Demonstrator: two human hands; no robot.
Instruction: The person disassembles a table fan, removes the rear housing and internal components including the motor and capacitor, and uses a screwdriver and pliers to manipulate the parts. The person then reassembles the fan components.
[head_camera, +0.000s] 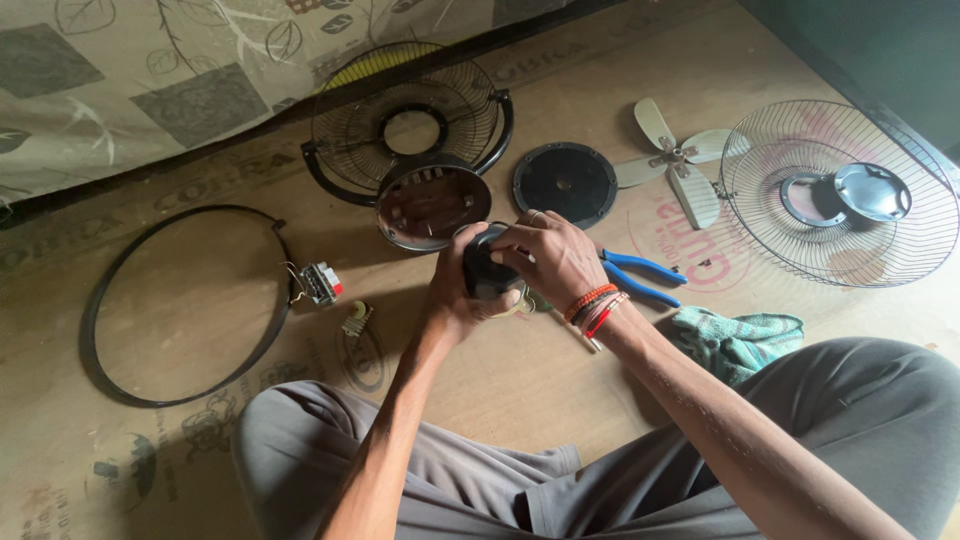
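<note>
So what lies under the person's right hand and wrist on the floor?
Blue-handled pliers show beside the right hand; their jaws are hidden beneath it. Both hands grip a black round part, the left hand cupping it; its underside is covered.

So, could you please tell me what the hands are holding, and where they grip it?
Both hold a black rounded fan part: left hand cups its underside, right hand grips its top.

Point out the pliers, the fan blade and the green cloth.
pliers (645, 272): head view, on the blue handles.
fan blade (676, 160): head view, on its hub.
green cloth (738, 338): head view, on its middle fold.
</note>
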